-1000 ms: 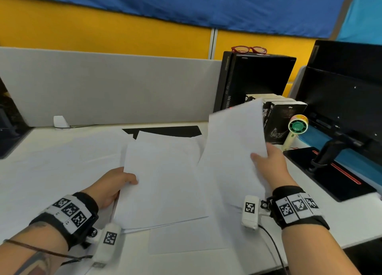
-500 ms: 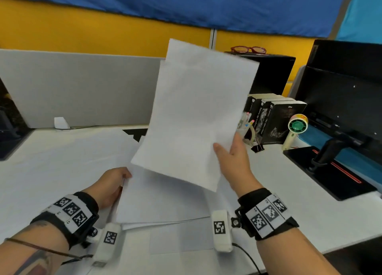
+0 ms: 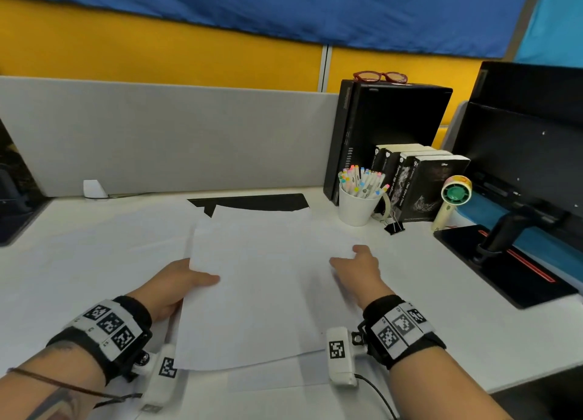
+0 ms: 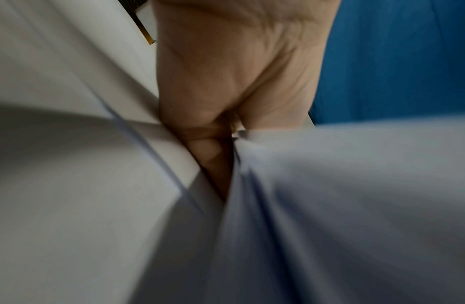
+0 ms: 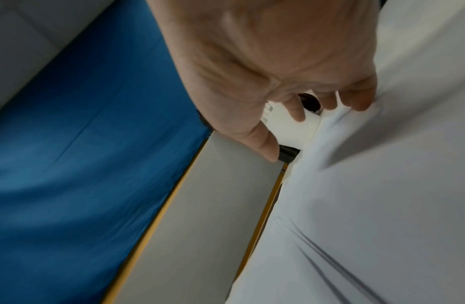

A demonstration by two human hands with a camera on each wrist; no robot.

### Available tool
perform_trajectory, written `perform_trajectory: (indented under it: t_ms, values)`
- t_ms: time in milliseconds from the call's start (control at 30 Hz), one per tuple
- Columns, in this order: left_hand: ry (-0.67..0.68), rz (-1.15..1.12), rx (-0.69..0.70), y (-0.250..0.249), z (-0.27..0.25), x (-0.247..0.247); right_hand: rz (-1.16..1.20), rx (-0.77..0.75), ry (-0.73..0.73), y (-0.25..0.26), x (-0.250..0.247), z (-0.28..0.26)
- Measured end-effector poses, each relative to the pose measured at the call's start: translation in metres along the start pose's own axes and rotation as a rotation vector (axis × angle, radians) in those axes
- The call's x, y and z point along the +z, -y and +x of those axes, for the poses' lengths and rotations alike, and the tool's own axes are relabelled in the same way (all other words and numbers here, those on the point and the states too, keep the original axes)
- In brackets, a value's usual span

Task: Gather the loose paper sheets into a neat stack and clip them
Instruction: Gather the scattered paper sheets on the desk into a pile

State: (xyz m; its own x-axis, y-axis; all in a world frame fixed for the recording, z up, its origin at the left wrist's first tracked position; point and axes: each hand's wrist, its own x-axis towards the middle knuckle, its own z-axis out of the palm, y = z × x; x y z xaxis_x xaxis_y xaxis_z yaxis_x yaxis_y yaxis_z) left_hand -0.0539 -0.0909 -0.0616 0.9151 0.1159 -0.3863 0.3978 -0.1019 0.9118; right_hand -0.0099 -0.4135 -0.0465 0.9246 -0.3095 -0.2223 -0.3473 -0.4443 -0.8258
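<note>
White paper sheets (image 3: 262,293) lay gathered in a rough stack on the pale desk (image 3: 94,262), between the person's two hands. The left hand (image 3: 176,285) held the stack's left edge, its thumb lying on top of the uppermost sheet and the other fingers tucked beneath; the left wrist view showed curled fingers (image 4: 208,148) pinching the paper from below. The right hand (image 3: 358,270) rested at the right side of the stack with relaxed, loosely spread fingers, and in the right wrist view its fingertips (image 5: 361,102) touched the paper's surface without curling round it. More sheet edges stuck out past the stack: one beyond both hands at the far side, another nearer the person than the wrists, so the pile was not squared. A black binder clip (image 3: 394,227) stood on the desk beyond the right hand and a little to its right, well apart from the stack, just beside a white cup of markers (image 3: 358,205). Farther beyond that hand stood dark boxed books (image 3: 422,186) and a black computer case (image 3: 388,129) with red glasses (image 3: 380,76) on top. To the right of the right hand sat a small cream handheld fan (image 3: 452,195) and a monitor stand (image 3: 504,262).
</note>
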Motion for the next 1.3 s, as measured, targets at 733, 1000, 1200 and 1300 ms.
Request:
perform_trajectory:
  t_ms: [733, 1000, 1200, 1300]
  values:
    - [-0.014, -0.032, -0.009, 0.004, 0.005, -0.001, -0.01, -0.409, -0.352, 0.014, -0.038, -0.009]
    - [-0.032, -0.028, -0.017, 0.002, 0.004, -0.001, 0.577, -0.531, -0.595, 0.024, -0.044, -0.013]
    - [-0.103, -0.06, -0.011, 0.003, 0.006, -0.001, 0.841, -0.258, -0.371, 0.026, -0.042, -0.003]
    - [-0.108, -0.23, -0.004, 0.0, 0.003, 0.001, 0.563, -0.106, -0.2, 0.022, -0.036, 0.0]
